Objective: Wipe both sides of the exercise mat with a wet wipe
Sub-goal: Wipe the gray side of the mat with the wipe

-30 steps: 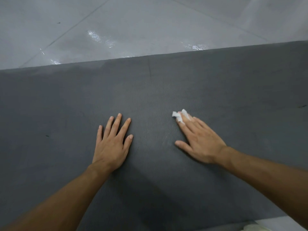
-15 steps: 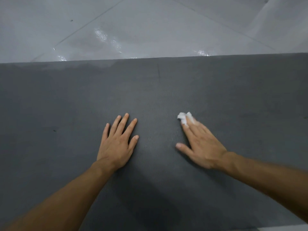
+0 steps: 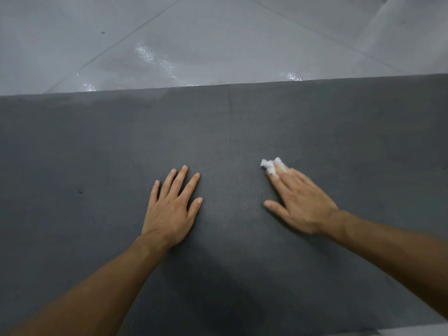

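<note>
Exercise mat (image 3: 97,141) under left hand (image 3: 169,209), flat, fingers spread, holding nothing; right hand (image 3: 300,204) presses wet wipe (image 3: 270,164) with straight fingers.

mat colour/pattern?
Dark grey exercise mat with a fine wavy ribbed texture, clearest between the hands in the head view.

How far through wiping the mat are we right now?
Done: faint damp streaks between the hands suggest that patch is wiped. In hand: the right hand presses the wet wipe onto the mat; the left hand rests flat beside it. Left: probably most of this face, plus the underside, not shown.
</note>
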A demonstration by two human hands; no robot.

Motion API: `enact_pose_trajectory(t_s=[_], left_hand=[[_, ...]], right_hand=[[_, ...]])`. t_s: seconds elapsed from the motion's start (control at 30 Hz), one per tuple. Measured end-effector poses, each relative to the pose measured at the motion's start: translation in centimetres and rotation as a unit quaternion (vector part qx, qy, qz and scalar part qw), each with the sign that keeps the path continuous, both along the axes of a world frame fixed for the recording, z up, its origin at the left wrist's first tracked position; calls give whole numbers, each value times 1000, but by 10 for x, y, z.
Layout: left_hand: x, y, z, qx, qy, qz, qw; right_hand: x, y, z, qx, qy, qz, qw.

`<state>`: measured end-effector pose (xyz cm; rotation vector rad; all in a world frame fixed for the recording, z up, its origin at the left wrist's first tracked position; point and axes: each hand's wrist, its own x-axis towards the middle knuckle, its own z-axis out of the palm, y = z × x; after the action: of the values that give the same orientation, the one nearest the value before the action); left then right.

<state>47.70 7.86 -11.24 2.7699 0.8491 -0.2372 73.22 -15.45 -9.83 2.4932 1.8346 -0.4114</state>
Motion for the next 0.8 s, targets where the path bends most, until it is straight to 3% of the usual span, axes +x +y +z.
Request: enact_pose_trajectory(t_s=[0.1,0.23,0.47,0.57,0.7,0.8], left_hand=[[-1,0,1,-1,3,0,1000],[-3,-2,0,-1,2,6,1000],[0,-10,-3,-4,-13,24,1000],[1,-11,-3,-9,-20,27,999],[2,-12,-1,-11,-15,30,999],[3,-12,-1,-19,-15,34,999]], right_hand=[[33,-1,-2,-10,-12,-70,997],[31,-2,-2,-2,19,-83,996],[-65,-14,13,0,88,172,981],[-95,-21,9,-25,81,226,970],[-83,-24,3,-24,57,216,974],[-46,-21,-2,-15,45,136,990]])
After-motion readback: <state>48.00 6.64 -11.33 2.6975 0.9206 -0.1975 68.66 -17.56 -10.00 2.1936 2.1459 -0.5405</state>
